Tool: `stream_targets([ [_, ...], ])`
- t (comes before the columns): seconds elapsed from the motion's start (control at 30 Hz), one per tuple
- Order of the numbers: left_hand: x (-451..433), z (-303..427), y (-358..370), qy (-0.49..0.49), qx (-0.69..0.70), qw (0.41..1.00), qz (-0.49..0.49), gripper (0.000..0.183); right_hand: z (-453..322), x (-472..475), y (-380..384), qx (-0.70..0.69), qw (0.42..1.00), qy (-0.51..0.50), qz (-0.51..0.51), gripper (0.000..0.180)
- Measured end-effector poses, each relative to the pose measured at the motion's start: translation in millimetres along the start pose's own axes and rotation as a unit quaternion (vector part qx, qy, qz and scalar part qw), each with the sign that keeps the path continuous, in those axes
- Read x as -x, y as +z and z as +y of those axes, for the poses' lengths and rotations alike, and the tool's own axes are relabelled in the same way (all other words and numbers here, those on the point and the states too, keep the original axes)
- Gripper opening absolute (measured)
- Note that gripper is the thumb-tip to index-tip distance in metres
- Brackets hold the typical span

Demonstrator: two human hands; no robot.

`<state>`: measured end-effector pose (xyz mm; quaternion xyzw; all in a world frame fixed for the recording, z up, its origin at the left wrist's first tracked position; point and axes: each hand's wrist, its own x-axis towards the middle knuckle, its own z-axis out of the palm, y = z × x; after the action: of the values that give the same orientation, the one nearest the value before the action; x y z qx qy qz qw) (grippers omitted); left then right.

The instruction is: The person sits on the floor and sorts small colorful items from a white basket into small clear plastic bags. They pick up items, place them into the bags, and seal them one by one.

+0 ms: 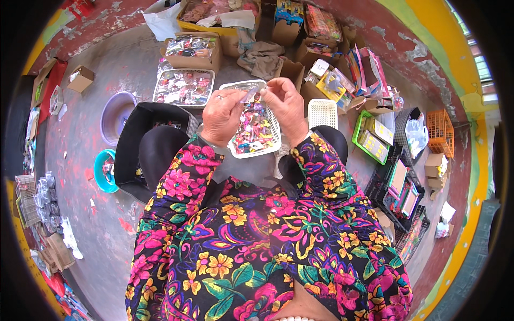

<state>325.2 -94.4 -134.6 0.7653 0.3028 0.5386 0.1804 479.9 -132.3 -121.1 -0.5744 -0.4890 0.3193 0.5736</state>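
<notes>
Both hands are raised over a white plastic basket (275, 127) filled with small colourful trinkets (253, 126). A clear plastic bag (253, 93) is stretched between them. My left hand (223, 115) wears a ring and grips the bag's near side. At the bag's far corner, the thumb and fingers of my right hand (286, 105) pinch together; whether a small item sits between these fingertips is too small to tell. More clear plastic (241, 168) lies across my lap, below the basket.
Left of the basket stand a white tray of bagged trinkets (183, 87), a black fabric bin (132, 148) and a purple basin (118, 116). To the right are an empty white basket (323, 113) and a green basket of boxes (371, 137). Cardboard boxes (192, 50) line the far side.
</notes>
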Motion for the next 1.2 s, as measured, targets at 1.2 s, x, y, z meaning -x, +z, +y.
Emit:
stream_targets([
  [1.2,10.0,-11.4,6.0,-0.538,0.335,0.742,-0.216,0.012,6.0,12.8,-4.3,0.365,0.886,-0.18,-0.222,0.007],
])
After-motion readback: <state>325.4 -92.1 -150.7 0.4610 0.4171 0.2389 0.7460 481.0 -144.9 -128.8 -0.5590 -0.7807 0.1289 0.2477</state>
